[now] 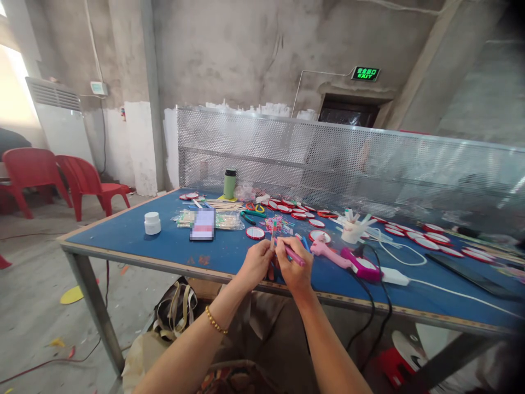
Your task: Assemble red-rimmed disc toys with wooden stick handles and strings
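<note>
At the near edge of the table, my left hand [258, 260] is closed, pinching a thin, flat, upright stick [273, 236] with a greenish tip. My right hand [296, 269] is wrapped round a pink pen-like tool [294, 255], close beside the stick. The two hands nearly touch, and my fingers hide the tool's working end. Just beyond them lies a pile of small colourful pieces [278, 223]. A round white disc with a red rim [255, 233] rests to the left of the pile.
Teal-handled pliers [248, 219], a phone [202, 224], a white jar [152, 223] and a green bottle [229, 184] stand or lie leftward. Rightward are a pink and magenta corded device [361, 265], a white cup of sticks [351, 231] and several red-rimmed discs [426, 243]. A perforated metal screen [262, 148] backs the table.
</note>
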Available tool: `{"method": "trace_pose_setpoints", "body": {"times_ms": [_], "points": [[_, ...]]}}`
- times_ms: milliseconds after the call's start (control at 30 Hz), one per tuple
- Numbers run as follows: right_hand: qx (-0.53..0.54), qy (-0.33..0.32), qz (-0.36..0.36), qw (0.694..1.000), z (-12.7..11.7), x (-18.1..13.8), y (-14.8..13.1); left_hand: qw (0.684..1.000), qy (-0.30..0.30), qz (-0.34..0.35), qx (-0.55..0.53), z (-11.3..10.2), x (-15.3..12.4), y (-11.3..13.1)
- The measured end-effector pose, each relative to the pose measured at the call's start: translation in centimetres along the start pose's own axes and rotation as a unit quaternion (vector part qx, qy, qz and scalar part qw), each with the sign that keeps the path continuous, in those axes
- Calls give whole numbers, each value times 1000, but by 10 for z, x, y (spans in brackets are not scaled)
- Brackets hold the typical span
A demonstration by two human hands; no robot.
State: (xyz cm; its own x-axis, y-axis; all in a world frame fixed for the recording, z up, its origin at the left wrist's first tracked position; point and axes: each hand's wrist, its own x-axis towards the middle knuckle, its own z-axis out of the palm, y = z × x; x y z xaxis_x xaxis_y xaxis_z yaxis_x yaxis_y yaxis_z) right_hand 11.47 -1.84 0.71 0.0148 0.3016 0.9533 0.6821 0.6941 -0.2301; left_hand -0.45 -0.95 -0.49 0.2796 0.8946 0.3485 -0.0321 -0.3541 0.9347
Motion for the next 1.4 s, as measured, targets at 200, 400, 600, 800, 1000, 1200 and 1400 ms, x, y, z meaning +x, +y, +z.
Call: {"method": "trace_pose_setpoints", "body": {"times_ms": [200,400,600,800,1000,1200,1400], "points": [[0,3,-4,1000,-1,1,-1,1000,-3,6,1,0,0,0],[0,8,-3,1000,-1,1,-2,1000,-3,8,-2,0,1,-2],[-3,2,-3,1000,-1,0,-2,1000,-3,11,-4,0,0,-2],[9,-6,-9,1000,-1,1,-2,1000,-1,7,0,0,1,-1],[8,-6,-1,1000,-1,0,-1,1000,2,4,7,0,1,-1],[10,-9,0,1000,-1,0,-3,1000,1,4,13,-1,1,-1],[10,-9,2,1000,-1,0,-2,1000,3,0,3,0,1,0]]}}
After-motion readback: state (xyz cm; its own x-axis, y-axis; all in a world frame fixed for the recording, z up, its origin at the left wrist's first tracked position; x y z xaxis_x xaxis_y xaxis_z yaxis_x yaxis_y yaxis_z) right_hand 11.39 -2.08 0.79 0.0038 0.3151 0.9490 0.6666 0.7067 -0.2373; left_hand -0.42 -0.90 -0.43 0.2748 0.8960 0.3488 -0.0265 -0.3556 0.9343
